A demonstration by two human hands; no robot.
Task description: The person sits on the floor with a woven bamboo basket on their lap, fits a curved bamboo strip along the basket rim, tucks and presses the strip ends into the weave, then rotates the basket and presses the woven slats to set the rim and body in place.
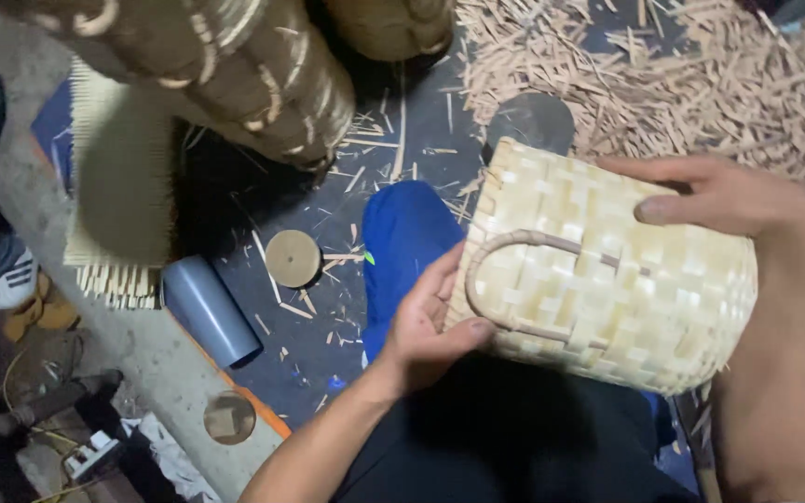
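Bamboo basket (607, 270): one, pale woven, over the lap, at 3 o'clock of the frame.
Left hand (426, 326): fingers curled on its rim by the looped handle (524, 279).
Right hand (729, 200): spread, gripping the top side.
Risk: a loose grip may let it slip; the strips could crack.
Count: one grey tube (207, 312), two wooden discs (293, 258).

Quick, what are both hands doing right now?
Left hand: closed on the woven basket, thumb on its loop handle.
Right hand: gripping the same basket from the top side.
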